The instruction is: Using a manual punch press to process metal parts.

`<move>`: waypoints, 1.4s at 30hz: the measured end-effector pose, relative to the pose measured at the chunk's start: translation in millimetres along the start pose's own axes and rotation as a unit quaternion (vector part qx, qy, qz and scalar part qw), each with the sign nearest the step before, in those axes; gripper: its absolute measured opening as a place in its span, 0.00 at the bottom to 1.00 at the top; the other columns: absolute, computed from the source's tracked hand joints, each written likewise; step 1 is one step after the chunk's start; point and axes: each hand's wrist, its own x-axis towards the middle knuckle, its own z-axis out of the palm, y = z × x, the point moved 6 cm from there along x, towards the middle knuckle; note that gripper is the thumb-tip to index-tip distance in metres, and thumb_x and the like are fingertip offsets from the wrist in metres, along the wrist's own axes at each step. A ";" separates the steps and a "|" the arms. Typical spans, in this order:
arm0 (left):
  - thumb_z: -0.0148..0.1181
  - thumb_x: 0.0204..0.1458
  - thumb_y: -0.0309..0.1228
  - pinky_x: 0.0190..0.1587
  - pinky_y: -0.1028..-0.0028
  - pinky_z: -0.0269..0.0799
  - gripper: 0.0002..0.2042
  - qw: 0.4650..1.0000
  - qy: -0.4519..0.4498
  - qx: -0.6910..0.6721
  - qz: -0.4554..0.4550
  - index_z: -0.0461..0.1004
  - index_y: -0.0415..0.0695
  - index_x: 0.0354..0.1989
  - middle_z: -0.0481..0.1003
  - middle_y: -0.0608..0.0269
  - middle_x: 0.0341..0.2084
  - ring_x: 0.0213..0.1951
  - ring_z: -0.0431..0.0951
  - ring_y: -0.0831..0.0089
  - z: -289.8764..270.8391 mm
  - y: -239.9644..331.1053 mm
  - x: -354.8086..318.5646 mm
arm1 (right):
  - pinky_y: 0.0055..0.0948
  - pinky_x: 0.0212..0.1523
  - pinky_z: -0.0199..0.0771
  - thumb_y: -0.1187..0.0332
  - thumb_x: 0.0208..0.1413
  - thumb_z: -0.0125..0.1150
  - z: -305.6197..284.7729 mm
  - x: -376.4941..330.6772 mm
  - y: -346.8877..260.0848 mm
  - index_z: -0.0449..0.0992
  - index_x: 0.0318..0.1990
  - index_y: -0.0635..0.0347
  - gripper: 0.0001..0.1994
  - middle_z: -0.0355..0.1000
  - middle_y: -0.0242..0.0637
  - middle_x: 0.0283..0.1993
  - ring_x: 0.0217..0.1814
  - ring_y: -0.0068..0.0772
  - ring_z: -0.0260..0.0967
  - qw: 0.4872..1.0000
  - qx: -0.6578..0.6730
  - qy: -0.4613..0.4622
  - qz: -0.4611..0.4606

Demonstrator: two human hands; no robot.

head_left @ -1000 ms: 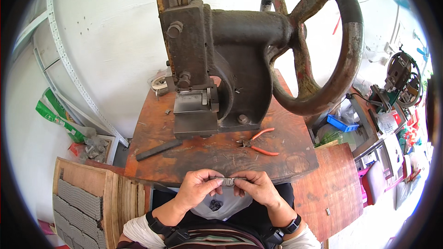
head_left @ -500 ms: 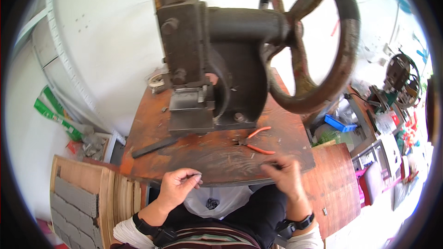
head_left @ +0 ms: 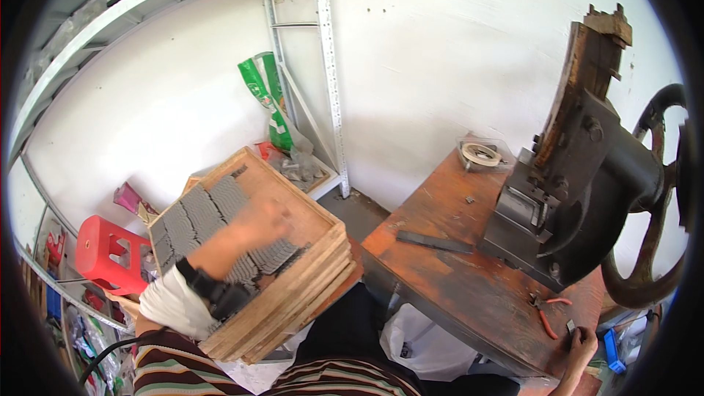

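My left hand (head_left: 265, 221) is smeared by motion over a wooden tray (head_left: 320, 221), so its fingers cannot be made out. Rows of small grey metal pieces (head_left: 213, 209) fill much of this tray, beside a bare strip of wood. At the table's near right edge, my right hand (head_left: 581, 354) is closed, with a small grey metal piece (head_left: 570, 326) at its fingertips. Just left of that hand lie orange-handled pliers (head_left: 544, 315). A black hand press (head_left: 572, 183) with a large wheel (head_left: 649, 249) stands on the table behind them.
A dark flat bar (head_left: 434, 241) and a tape roll (head_left: 481, 154) lie on the worn wooden table (head_left: 440, 279). Below its edge hangs a white plastic bag (head_left: 429, 341). A red stool (head_left: 110, 253) stands left of the stacked trays, and a metal shelf frame (head_left: 330, 81) rises behind.
The view has swung left, bringing the tray fully into sight. My left hand has gone from the table's front edge to over the tray. My right hand stays by the table's right edge.
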 end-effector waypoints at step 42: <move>0.67 0.32 0.39 0.38 0.68 0.73 0.23 0.970 -0.034 0.043 -0.236 0.78 0.38 0.37 0.78 0.52 0.29 0.33 0.78 0.61 -2.3 -338.6 6.1 | 0.33 0.41 0.75 0.66 0.56 0.60 -1.9 -14.8 -10.6 0.80 0.36 0.62 0.09 0.78 0.41 0.35 0.35 0.39 0.75 0.996 0.008 0.059 0.071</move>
